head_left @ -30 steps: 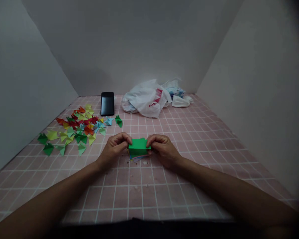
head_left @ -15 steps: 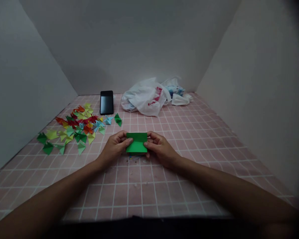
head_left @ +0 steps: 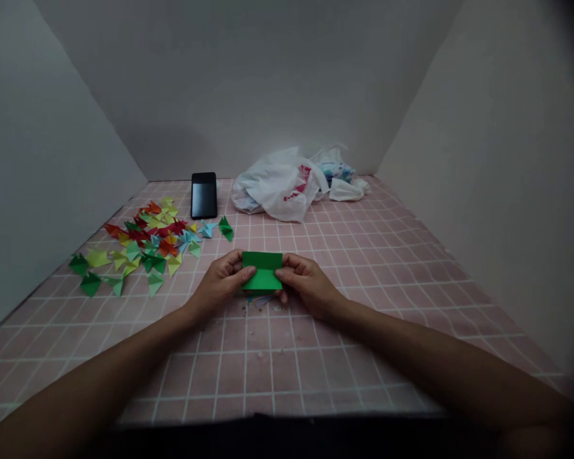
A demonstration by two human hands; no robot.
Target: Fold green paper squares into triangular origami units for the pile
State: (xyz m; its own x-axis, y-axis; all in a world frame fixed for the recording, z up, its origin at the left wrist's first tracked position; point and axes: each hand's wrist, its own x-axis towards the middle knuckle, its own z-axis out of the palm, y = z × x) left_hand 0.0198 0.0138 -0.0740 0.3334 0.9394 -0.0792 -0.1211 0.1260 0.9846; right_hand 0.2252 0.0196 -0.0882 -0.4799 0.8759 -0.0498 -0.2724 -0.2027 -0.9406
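Note:
A green sheet of paper (head_left: 263, 270), creased across its middle, is held up between both my hands. My left hand (head_left: 226, 278) pinches its left edge, thumb in front and fingers behind. At the right edge, my right hand (head_left: 302, 280) grips it the same way. Under the paper, partly hidden by it, lie some thin coloured pieces (head_left: 259, 299) that I cannot make out fully. To the left spreads a group of folded paper shapes (head_left: 153, 262) in green, yellow, red, orange and blue. One dark green folded shape (head_left: 226, 228) sits apart, beyond my left hand.
A black phone (head_left: 204, 196) lies at the back left. Beside it rests a crumpled white plastic bag (head_left: 277, 185) with red print, and behind that a smaller bag with blue contents (head_left: 335, 171). Pale walls enclose the pink checked tablecloth (head_left: 363, 255) on three sides.
Almost nothing differs. The green paper sits very slightly higher in the picture, its upper part looking a little darker. Both hands keep their hold on it.

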